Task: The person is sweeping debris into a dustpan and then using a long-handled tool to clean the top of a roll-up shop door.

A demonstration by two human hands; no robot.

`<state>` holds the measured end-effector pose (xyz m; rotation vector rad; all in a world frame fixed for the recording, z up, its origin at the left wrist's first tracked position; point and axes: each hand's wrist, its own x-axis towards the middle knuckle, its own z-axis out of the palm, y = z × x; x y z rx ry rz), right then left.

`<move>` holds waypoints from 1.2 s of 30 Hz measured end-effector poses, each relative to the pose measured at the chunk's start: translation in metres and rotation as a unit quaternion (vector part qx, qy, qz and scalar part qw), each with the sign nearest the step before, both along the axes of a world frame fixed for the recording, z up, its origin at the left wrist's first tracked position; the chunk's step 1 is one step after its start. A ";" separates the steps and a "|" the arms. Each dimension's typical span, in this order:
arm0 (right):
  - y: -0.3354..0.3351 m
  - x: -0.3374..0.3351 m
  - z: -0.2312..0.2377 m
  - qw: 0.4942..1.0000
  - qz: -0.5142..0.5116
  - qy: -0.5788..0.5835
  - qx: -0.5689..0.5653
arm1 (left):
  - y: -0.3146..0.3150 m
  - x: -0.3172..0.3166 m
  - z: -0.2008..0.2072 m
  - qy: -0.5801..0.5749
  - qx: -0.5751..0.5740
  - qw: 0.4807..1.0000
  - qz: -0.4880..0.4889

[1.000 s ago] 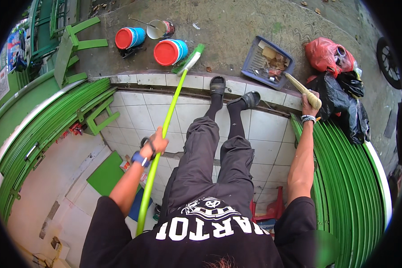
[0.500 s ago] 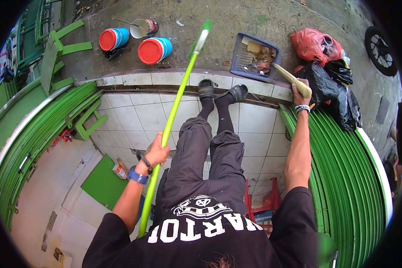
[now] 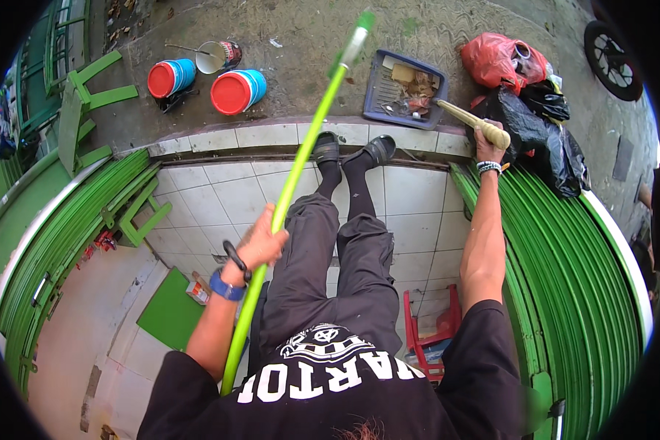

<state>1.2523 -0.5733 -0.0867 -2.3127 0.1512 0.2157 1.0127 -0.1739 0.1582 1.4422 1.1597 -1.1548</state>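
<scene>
My left hand point(image 3: 262, 240) is closed around the long yellow-green handle of a broom point(image 3: 298, 163). The broom slants up and to the right, and its green-bristled head point(image 3: 356, 44) is over the pavement just left of the dustpan. My right hand point(image 3: 489, 149) grips the beige, wrapped-looking handle point(image 3: 462, 114) of a blue-grey dustpan point(image 3: 397, 119). Inside the pan lie cardboard scraps, dry leaves and bits of litter. Between the two arms, my sandalled feet point(image 3: 378, 151) rest near the tiled doorstep.
Two red-lidded blue buckets point(image 3: 238, 92) and an open can point(image 3: 211, 57) stand outside, left. Red point(image 3: 502, 62) and black point(image 3: 521, 121) bags lie by my right hand. Folded green shutters point(image 3: 572, 271) flank the doorway; a red plastic chair point(image 3: 418, 334) stands indoors.
The broom head has swung right, closer to the dustpan. My left hand has moved slightly right with it. The whole view has shifted a little; my right hand keeps its grip.
</scene>
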 end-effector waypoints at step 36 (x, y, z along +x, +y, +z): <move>-0.007 -0.024 0.019 0.998 -0.036 -0.007 0.048 | -0.020 -0.002 0.037 0.024 -0.101 0.988 0.115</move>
